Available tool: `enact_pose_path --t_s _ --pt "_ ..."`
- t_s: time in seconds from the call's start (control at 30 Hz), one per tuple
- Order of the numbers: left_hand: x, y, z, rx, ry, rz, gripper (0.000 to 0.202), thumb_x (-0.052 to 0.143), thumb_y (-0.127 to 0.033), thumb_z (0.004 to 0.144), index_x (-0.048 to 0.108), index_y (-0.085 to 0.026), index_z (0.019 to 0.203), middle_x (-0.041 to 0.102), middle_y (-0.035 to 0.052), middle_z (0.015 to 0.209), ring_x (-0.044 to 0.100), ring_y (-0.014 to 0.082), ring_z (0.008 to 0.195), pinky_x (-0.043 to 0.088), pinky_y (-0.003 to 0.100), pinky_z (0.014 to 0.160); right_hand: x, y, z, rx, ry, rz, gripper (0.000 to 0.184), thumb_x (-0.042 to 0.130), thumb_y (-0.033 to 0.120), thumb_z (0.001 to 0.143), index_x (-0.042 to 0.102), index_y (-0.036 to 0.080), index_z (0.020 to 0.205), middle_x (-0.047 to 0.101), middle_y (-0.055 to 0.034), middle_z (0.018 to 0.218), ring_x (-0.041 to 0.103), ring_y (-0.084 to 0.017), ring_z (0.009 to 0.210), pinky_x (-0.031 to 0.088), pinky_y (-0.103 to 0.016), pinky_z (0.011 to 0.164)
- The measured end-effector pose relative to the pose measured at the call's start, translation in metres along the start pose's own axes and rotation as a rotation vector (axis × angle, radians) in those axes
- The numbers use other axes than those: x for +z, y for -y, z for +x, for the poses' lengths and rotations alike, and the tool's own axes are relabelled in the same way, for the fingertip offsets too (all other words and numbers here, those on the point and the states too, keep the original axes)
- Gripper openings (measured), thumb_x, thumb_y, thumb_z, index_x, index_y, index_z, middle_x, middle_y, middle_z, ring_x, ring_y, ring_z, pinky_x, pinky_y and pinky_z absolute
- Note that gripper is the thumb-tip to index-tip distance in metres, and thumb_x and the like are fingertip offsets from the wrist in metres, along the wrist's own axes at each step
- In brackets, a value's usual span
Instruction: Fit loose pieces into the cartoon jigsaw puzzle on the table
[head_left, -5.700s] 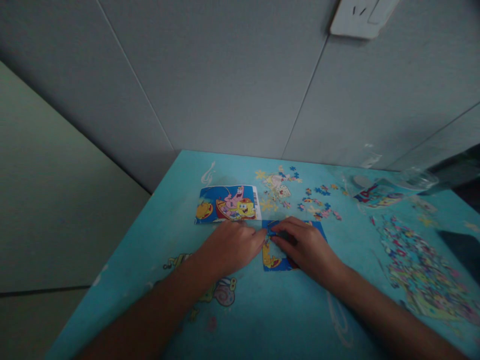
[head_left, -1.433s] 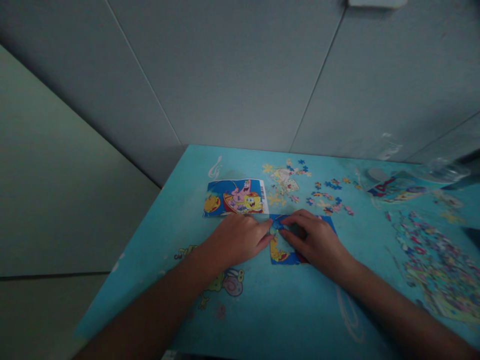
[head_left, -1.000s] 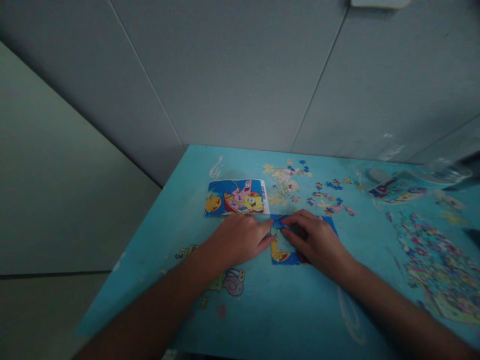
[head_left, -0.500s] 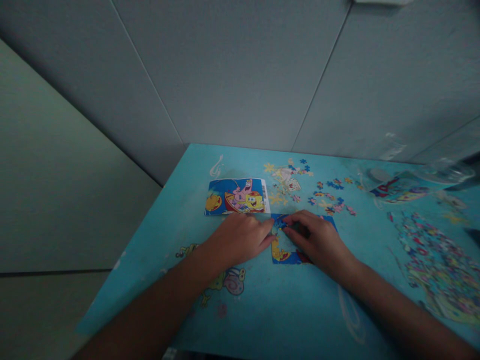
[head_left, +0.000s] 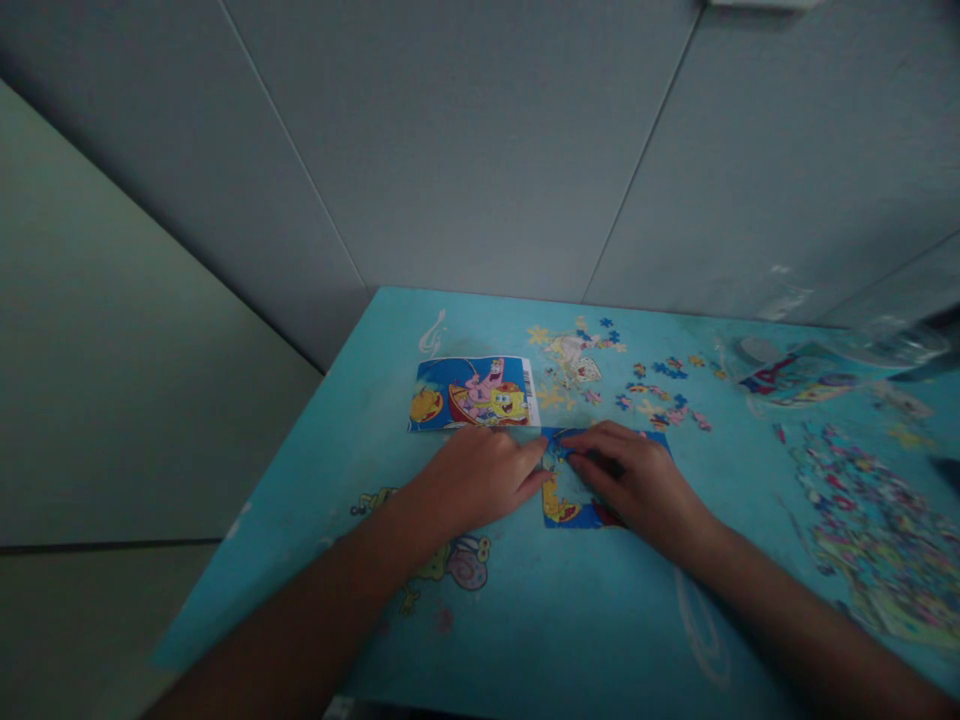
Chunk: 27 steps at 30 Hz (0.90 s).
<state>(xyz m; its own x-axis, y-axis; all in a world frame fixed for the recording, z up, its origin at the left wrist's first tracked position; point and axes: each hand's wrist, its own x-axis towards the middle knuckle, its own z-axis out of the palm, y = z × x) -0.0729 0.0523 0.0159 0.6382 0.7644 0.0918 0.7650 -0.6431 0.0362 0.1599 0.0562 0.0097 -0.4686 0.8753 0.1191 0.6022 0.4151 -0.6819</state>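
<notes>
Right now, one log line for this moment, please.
left hand: flat, at puzzle edge | right hand: on puzzle | loose pieces: behind

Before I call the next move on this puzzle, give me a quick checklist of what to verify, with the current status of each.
1. Support: left hand lies flat, fingertips at the left edge of the assembled section: ok.
2. Contact: right hand rests on top of the assembled section: ok.
3. Anything pinched under its fingertips: cannot tell, hidden.
4. Reference picture uncovered and in view: ok.
5. Loose pieces lie apart from the section, beyond it: ok.
</notes>
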Motion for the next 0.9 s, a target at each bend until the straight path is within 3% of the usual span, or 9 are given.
enact_pose_path --t_s 0.23,0.43,0.53,0.9 --pt "0.0031 0.0006 -0.0006 0.005 -0.013 0.001 0.041 0.048 -0.047 0.100 0.062 -0.021 0.128 0.071 0.0080 0.078 0.067 0.0232 0.067 0.048 0.032 0.059 -0.0012 -0.0005 -0.0031 0.130 -0.024 0.105 0.013 0.059 0.028 0.094 0.071 0.024 0.099 0.071 -0.0023 0.089 0.064 -0.016 0.072 0.053 -0.030 0.066" --pt "0.0024 0.0010 -0.0002 0.006 0.000 -0.010 0.041 0.047 -0.048 0.100 0.063 -0.020 0.127 0.070 0.0085 0.078 0.067 0.0226 0.067 0.048 0.031 0.059 -0.0068 0.0041 -0.0005 0.283 -0.026 0.446 0.020 0.066 0.040 0.090 0.069 0.020 0.093 0.070 -0.0035 0.080 0.064 -0.015 0.067 0.054 -0.027 0.058" --pt "0.0020 0.0011 -0.0002 0.002 -0.002 -0.013 0.042 0.046 -0.049 0.100 0.062 -0.021 0.128 0.070 0.0086 0.079 0.067 0.0225 0.067 0.048 0.032 0.059 -0.0081 0.0046 0.0001 0.305 -0.047 0.530 0.023 0.069 0.041 0.087 0.070 0.021 0.100 0.072 -0.0035 0.083 0.065 -0.015 0.070 0.055 -0.027 0.060" --pt "0.0017 0.0000 -0.0002 0.003 -0.002 -0.018 0.041 0.046 -0.046 0.100 0.062 -0.020 0.128 0.071 0.0088 0.078 0.067 0.0236 0.069 0.049 0.032 0.059 -0.0093 0.0027 -0.0038 0.224 -0.055 0.279 0.022 0.062 0.037 0.094 0.073 0.025 0.108 0.074 -0.0045 0.091 0.067 -0.017 0.072 0.056 -0.030 0.064"
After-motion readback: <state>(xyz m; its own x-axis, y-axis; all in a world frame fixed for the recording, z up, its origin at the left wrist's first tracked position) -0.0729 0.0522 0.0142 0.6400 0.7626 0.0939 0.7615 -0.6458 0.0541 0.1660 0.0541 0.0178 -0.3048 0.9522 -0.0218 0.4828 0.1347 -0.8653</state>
